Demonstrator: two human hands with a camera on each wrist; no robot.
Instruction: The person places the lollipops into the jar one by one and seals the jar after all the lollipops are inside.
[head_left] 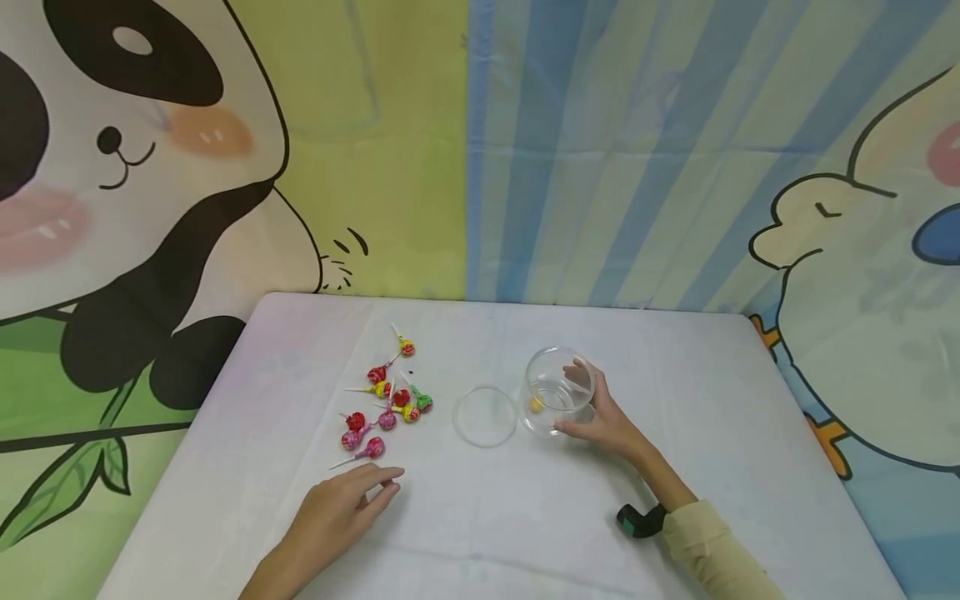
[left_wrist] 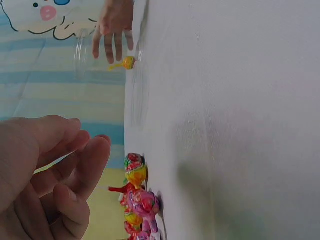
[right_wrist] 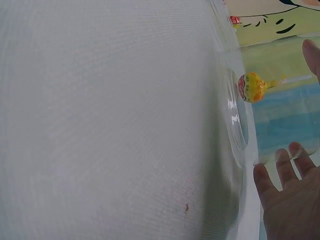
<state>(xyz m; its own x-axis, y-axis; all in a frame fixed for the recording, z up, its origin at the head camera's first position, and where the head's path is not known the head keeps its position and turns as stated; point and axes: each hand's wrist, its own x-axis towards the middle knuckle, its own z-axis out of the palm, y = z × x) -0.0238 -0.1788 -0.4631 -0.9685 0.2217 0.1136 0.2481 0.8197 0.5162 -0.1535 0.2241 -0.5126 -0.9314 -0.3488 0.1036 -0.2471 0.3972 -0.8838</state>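
Note:
A clear round jar [head_left: 542, 377] stands on the table, and my right hand [head_left: 606, 423] holds its right side, thumb at the front and fingers behind. One yellow lollipop [right_wrist: 252, 87] is inside, head down near the jar's bottom. My left hand [head_left: 337, 517] hovers over the near left of the table, fingers loosely bent and holding nothing. Just beyond its fingertips lies a pink lollipop [head_left: 373, 448]. Several more lollipops, such as a green one [head_left: 423, 403] and a red one [head_left: 355, 422], are scattered behind it.
A clear, flat round lid [head_left: 485, 444] lies between the lollipops and the jar. A black device [head_left: 640, 522] is at my right wrist. The white-covered table [head_left: 480, 517] ends at a wall cloth [head_left: 570, 208] printed with cartoon animals and stripes.

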